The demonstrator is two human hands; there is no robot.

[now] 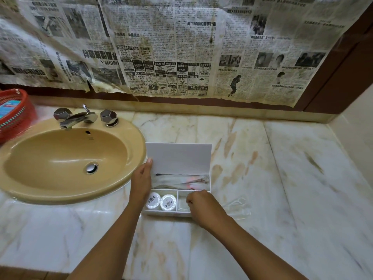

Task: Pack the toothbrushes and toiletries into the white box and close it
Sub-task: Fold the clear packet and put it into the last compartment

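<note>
White box [177, 213] lay open on the marble table [262, 178], just right of the sink [66, 158].
Its lid [178, 158] stood up; the left hand [141, 178] rested flat against the box's left side, and the right hand [201, 205] was curled over the front right compartment, pinching something too small to tell. Two round tins [161, 201] sat front left, wrapped toothbrushes [181, 181] behind. Newspaper [171, 47] behind the box read "RM299".

The single wide-angle camera sits on the person's head, looking forward and steeply down over both forearms at the marble counter [262, 178] close below, with the newspaper-covered wall [181, 47] filling the upper frame.
</note>
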